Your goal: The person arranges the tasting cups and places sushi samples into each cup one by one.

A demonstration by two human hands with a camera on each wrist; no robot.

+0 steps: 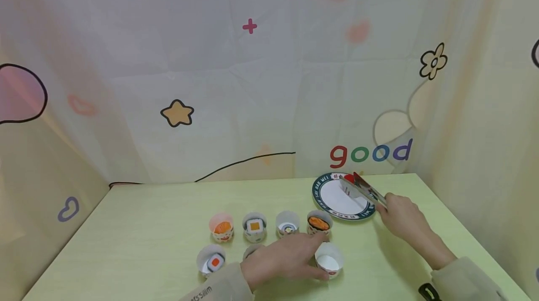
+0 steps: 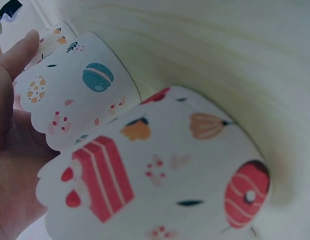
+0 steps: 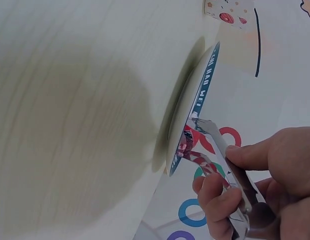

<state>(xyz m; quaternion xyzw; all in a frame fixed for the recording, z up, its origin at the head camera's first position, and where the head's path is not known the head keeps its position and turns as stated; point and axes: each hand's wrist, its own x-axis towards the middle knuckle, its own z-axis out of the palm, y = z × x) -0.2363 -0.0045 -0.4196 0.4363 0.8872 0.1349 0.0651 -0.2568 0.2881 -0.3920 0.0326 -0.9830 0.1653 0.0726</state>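
Observation:
My left hand [image 1: 290,256] reaches to the front right paper cup [image 1: 330,263], thumb and finger around its sides; only white shows inside it. In the left wrist view, printed paper cups [image 2: 160,165] hide much of that hand. My right hand [image 1: 404,216] grips metal tongs [image 1: 370,193], their tips over the white plate [image 1: 341,198] with a dark blue lettered rim. A red-and-white piece [image 3: 187,141] is at the tong tips in the right wrist view; whether it touches the plate I cannot tell.
Behind my left hand, a row of cups holds sushi-like pieces: an orange one [image 1: 222,227], a white block with a yellow square [image 1: 254,226], a small roll [image 1: 288,229] and a long orange one [image 1: 318,223]. A red-centred white piece [image 1: 215,262] lies in the front left cup. Another cup [image 1: 251,248] is partly hidden.

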